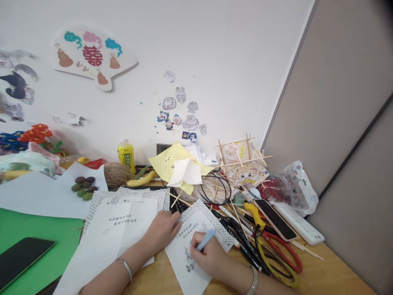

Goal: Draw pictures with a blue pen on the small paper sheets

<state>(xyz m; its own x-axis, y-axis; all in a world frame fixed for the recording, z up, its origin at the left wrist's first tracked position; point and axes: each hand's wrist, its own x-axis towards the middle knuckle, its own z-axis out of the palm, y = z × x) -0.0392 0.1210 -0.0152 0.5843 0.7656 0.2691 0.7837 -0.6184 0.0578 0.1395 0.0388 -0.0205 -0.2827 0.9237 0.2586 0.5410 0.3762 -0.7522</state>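
Observation:
My right hand (210,256) is closed around a light blue pen (206,239), low over a white sheet (181,268) with a lattice-patterned border. On that sheet are handwritten characters and a drawn leafy vine with a dark flower near the bottom. My left hand (165,231) lies flat at the sheet's left edge, its fingers loosely stretched and holding nothing. Under my left forearm is another lattice-bordered paper (107,246) with written lines and a small circle. The pen's tip is hidden by my fingers.
Markers, scissors (278,262), wooden sticks and a phone (275,220) crowd the right side. Behind stand a yellow bottle (126,155), a twine ball (116,175) and a banana (141,179). A dark phone (23,262) lies on a green surface at left.

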